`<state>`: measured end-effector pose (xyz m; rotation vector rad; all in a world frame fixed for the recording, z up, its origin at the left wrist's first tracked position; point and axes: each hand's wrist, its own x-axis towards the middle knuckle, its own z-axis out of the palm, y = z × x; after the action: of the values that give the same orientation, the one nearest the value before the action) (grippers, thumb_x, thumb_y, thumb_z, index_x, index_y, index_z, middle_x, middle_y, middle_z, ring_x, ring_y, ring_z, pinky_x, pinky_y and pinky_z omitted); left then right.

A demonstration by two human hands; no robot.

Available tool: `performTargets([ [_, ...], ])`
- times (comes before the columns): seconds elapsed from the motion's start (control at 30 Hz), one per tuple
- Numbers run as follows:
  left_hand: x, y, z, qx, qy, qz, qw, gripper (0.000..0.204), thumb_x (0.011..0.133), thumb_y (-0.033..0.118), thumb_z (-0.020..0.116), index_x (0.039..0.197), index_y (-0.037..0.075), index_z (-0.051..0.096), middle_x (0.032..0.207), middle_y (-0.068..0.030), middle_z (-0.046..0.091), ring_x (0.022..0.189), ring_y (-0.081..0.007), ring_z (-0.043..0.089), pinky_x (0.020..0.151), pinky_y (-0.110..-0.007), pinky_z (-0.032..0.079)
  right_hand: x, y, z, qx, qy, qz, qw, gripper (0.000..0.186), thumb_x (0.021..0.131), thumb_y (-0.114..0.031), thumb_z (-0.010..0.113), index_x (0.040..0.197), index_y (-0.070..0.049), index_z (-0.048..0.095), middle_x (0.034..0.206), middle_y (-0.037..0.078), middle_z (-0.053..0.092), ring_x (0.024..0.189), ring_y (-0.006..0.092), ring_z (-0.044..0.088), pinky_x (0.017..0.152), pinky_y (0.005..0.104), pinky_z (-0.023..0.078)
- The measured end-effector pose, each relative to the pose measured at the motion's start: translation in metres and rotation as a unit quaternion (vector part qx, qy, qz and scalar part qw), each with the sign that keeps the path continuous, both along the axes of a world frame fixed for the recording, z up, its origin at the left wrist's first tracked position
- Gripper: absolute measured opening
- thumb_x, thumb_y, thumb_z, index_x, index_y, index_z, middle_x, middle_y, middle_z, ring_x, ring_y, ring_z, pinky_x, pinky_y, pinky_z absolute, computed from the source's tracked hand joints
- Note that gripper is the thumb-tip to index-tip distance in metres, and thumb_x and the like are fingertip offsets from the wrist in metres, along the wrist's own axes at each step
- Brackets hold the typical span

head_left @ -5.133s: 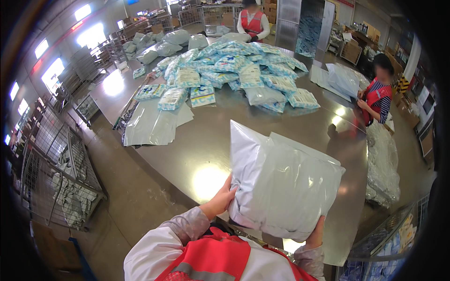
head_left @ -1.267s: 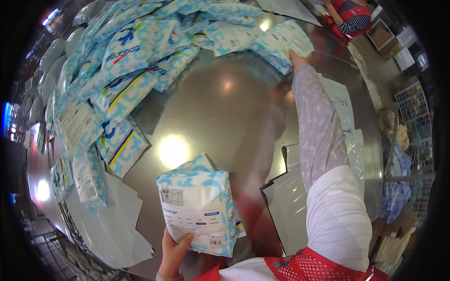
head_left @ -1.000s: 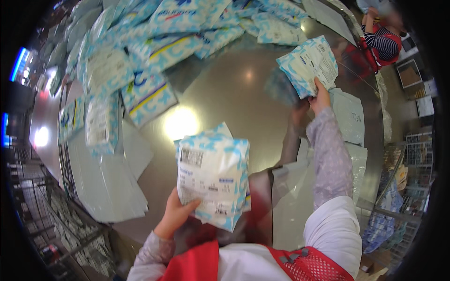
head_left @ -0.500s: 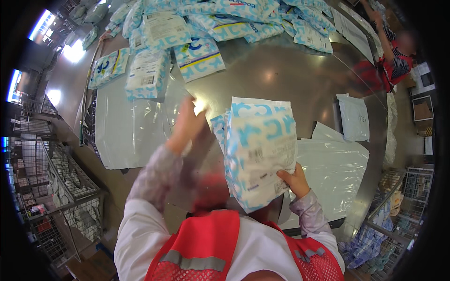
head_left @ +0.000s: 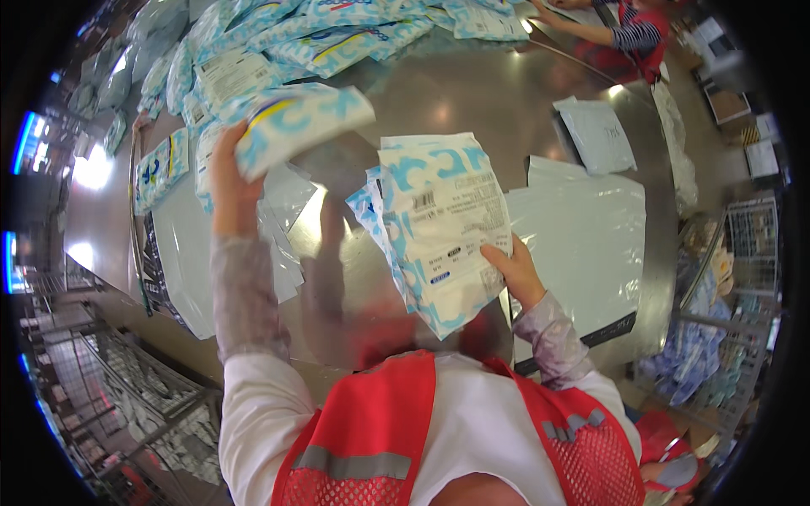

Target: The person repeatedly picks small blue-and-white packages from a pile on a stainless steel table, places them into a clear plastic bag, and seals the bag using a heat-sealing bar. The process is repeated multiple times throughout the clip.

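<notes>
My left hand (head_left: 229, 181) is closed on the near left edge of a soft blue-and-white plastic package (head_left: 308, 126) with a yellow stripe. It is lifted and tilted beside the pile, slightly blurred. My right hand (head_left: 519, 271) grips a stack of similar flat packages (head_left: 443, 221) by the lower right edge, thumb on top. A printed label with a barcode covers much of the upper one. More package edges stick out on the stack's left side; the right fingers underneath are hidden.
A heap of packages (head_left: 329, 51) covers the table's far left. Grey plastic mailing bags (head_left: 582, 228) lie at right, others (head_left: 181, 270) at left. Beyond the right bags rests a sealed pale parcel (head_left: 595, 135). A co-worker (head_left: 637, 38) stands far right; wire cages (head_left: 139, 379) flank the table.
My left hand, empty before, has moved left and taken a yellow-striped package from the near side of the pile, raising it. My right hand still holds the stack.
</notes>
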<state>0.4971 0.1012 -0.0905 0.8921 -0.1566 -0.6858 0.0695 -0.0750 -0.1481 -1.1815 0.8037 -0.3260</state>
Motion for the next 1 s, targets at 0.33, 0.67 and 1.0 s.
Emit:
performTargets([
  [0.33, -0.275, 0.014, 0.053, 0.049, -0.034, -0.093, 0.994, 0.038, 0.094, 0.0, 0.054, 0.132, 0.0, 0.05, 0.118, -0.0065, 0.063, 0.102, -0.0141, 0.062, 0.085, -0.029, 0.05, 0.007, -0.004, 0.006, 0.067, -0.087, 0.005, 0.994, 0.045, 0.1, -0.025, 0.057, 0.134, 0.004, 0.052, 0.122, 0.011, 0.064, 0.106, 0.0166, 0.064, 0.089, 0.0289, 0.052],
  [0.67, -0.226, 0.016, -0.106, 0.281, -0.072, 0.131, 0.948, 0.047, 0.102, 0.049, 0.047, 0.118, 0.006, 0.056, 0.09, -0.0002, 0.055, 0.071, -0.0141, 0.051, 0.062, -0.033, 0.044, 0.035, 0.011, 0.087, -0.579, 0.085, 0.139, 0.799, 0.074, 0.088, -0.039, 0.068, 0.149, -0.011, 0.038, 0.153, 0.028, 0.029, 0.139, 0.0468, 0.032, 0.113, 0.048, 0.032],
  [1.0, -0.211, -0.035, -0.118, 0.128, 0.049, -0.157, 0.978, 0.064, 0.1, 0.053, 0.049, 0.144, 0.006, 0.045, 0.137, -0.0115, 0.057, 0.125, -0.0225, 0.054, 0.104, -0.036, 0.043, 0.01, -0.069, -0.025, -0.166, -0.096, 0.018, 0.981, 0.06, 0.095, -0.029, 0.061, 0.146, -0.005, 0.04, 0.146, 0.016, 0.042, 0.13, 0.0296, 0.045, 0.109, 0.0388, 0.039],
])
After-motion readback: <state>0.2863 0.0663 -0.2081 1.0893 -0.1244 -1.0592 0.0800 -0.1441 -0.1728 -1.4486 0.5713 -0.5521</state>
